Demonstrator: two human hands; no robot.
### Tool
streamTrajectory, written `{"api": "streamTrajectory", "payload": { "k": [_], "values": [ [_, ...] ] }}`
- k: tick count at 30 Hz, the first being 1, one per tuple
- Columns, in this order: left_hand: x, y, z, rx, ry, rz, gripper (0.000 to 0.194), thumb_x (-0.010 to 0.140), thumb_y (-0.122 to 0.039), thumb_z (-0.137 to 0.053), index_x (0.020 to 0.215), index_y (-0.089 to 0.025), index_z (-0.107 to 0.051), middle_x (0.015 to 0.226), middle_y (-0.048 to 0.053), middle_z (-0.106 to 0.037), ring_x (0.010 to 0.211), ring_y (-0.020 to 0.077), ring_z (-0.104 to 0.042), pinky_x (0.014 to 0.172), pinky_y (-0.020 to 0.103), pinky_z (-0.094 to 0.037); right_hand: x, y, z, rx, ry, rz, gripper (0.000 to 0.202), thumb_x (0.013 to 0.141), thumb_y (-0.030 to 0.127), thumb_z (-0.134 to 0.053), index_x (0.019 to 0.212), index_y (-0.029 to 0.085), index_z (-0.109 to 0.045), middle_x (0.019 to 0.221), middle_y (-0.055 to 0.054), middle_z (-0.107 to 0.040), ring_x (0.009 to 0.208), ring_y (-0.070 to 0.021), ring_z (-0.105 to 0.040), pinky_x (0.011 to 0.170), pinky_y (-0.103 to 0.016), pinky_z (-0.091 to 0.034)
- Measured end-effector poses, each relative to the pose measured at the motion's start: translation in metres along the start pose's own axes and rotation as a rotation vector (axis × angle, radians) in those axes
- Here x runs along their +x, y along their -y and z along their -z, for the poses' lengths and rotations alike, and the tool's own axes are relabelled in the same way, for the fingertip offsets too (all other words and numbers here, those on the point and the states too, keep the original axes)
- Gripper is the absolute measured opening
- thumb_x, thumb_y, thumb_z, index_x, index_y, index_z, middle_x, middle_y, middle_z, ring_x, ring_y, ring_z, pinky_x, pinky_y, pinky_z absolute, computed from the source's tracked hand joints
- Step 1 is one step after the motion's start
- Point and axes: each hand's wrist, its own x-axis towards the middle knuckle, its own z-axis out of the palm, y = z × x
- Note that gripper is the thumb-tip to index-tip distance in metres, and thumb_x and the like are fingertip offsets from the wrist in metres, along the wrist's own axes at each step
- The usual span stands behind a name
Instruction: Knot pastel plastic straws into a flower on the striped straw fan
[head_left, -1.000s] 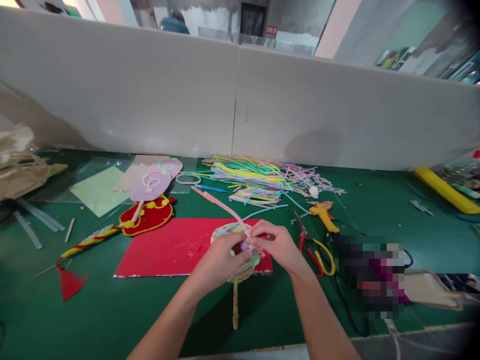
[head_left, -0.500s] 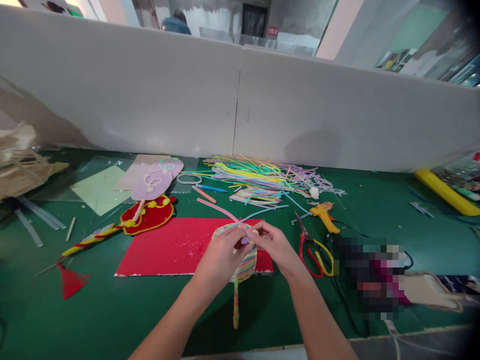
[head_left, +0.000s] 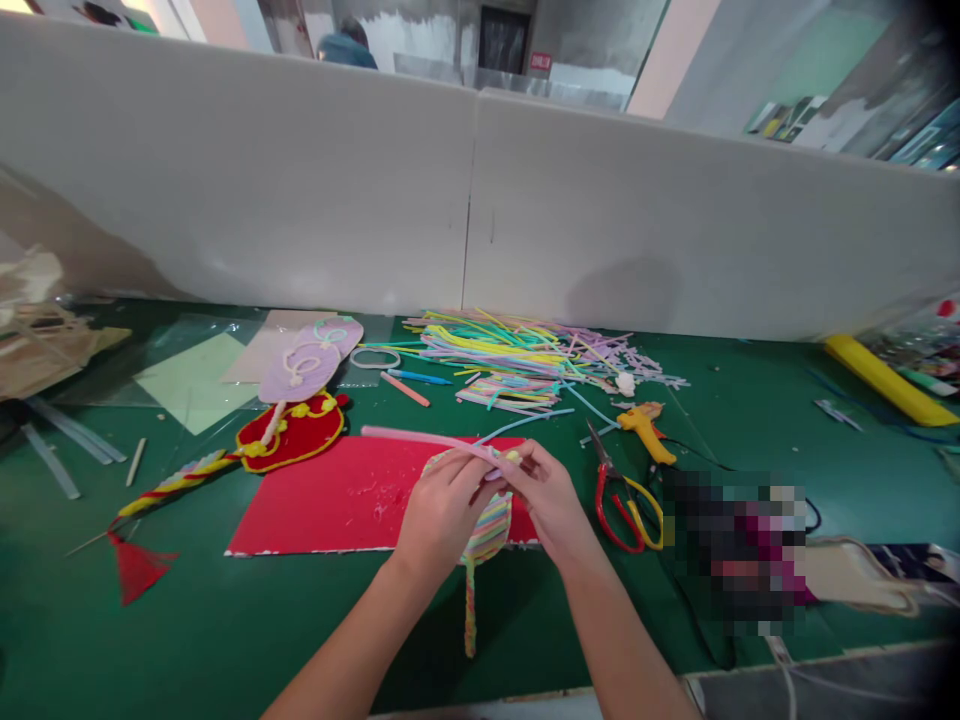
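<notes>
My left hand and my right hand meet above a red board, fingers closed in a pinch. Between them runs a pink pipe cleaner, its free end pointing left. A small lilac and yellow piece shows at my fingertips; its exact form is partly hidden. Under my hands lies a round, striped pastel fan with a twisted handle pointing toward me. The red board carries bits of fluff. To the right rest scissors with red and yellow handles.
Many pastel pipe cleaners lie in a heap at the back. A yellow glue gun with a cord sits right. Left are a red-and-yellow fan with a tassel and lilac cut-outs. A grey partition closes off the far side.
The pink pipe cleaner's free end has swung down and to the left, now lying flatter. Both hands stay together, with slightly shifted fingers. The view has moved a little.
</notes>
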Motion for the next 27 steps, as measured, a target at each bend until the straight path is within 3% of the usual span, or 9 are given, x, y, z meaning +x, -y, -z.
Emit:
{"api": "streamTrajectory", "payload": {
  "k": [7,12,19,23,27],
  "values": [
    [0.003,0.003,0.0,-0.051,-0.028,0.059,0.008,0.077,-0.02,-0.06,0.083,-0.02,-0.066,0.078,0.004,-0.068,0.073,0.0162,-0.063,0.067,0.024,-0.05,0.002,-0.004,0.001,0.043,0.006,-0.028,0.026,0.062,0.033,-0.075,0.065,0.018,-0.055,0.065,0.002,-0.058,0.063,-0.0109,-0.053,0.057,-0.022,-0.043],
    [0.006,0.002,0.002,-0.111,-0.053,0.009,0.004,0.077,-0.019,-0.061,0.075,-0.019,-0.065,0.072,0.002,-0.064,0.071,0.0144,-0.061,0.062,0.022,-0.049,0.002,-0.004,0.002,0.074,0.022,-0.033,0.024,0.063,0.031,-0.075,0.065,0.017,-0.056,0.066,0.002,-0.058,0.065,-0.0104,-0.052,0.06,-0.022,-0.042],
    [0.005,0.005,-0.005,-0.148,-0.075,-0.036,0.006,0.078,-0.019,-0.06,0.075,-0.016,-0.064,0.07,0.003,-0.062,0.064,0.0124,-0.059,0.059,0.021,-0.047,0.005,-0.013,0.001,0.181,-0.026,-0.078,0.03,0.062,0.031,-0.076,0.059,0.017,-0.049,0.056,0.005,-0.05,0.053,-0.0074,-0.045,0.051,-0.02,-0.034],
    [0.003,0.006,-0.009,-0.131,-0.091,0.045,0.003,0.077,-0.019,-0.061,0.076,-0.017,-0.064,0.07,0.002,-0.062,0.067,0.0138,-0.059,0.061,0.023,-0.046,0.004,-0.018,-0.001,0.188,-0.066,0.021,0.03,0.065,0.032,-0.073,0.059,0.017,-0.048,0.055,0.006,-0.047,0.052,-0.0071,-0.042,0.051,-0.021,-0.032],
    [0.002,0.007,-0.011,-0.19,-0.061,0.149,0.005,0.075,-0.015,-0.062,0.076,-0.019,-0.065,0.072,0.001,-0.063,0.069,0.0137,-0.059,0.062,0.023,-0.045,0.003,-0.018,-0.003,0.215,-0.06,0.008,0.03,0.067,0.034,-0.072,0.059,0.018,-0.048,0.056,0.006,-0.048,0.052,-0.0076,-0.042,0.051,-0.021,-0.032]
  ]
}}
